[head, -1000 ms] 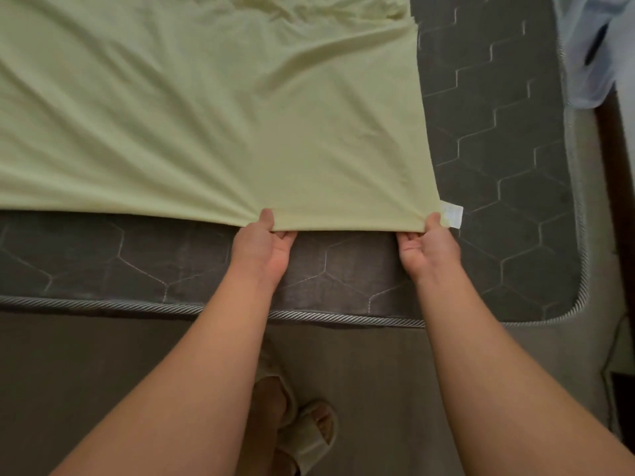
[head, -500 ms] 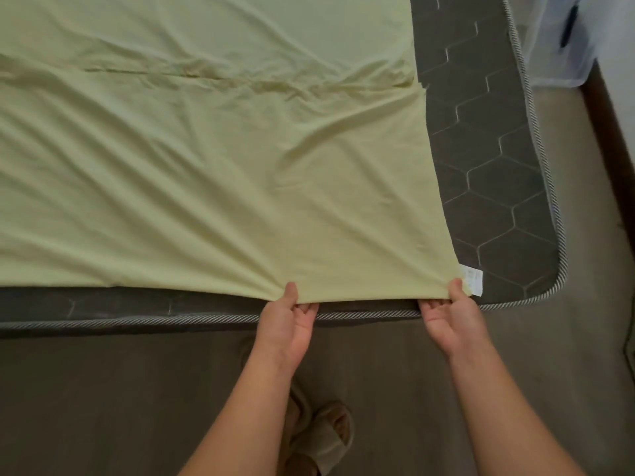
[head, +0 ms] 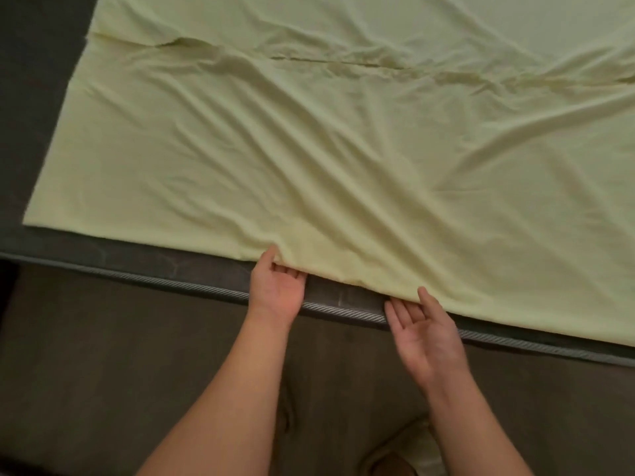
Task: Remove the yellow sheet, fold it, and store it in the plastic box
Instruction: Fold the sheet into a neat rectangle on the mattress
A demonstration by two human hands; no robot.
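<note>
The pale yellow sheet (head: pixel 343 149) lies spread and wrinkled on the dark mattress (head: pixel 192 266), with a layer's edge crossing its far part. The left hand (head: pixel 278 286) pinches the near hem, thumb above and fingers curled beneath. The right hand (head: pixel 426 324) lies palm up with fingers straight, its thumb touching the hem. The sheet's right and far sides are cut off. Bare mattress borders its left and near edges.

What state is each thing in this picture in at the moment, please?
sheet: spread on the mattress, wrinkled, not yet fully folded.
mattress: mostly covered, bare along its left side and near edge.
left hand: pinches the sheet's near edge, thumb on top.
right hand: palm up, fingers straight, at the sheet's edge.
</note>
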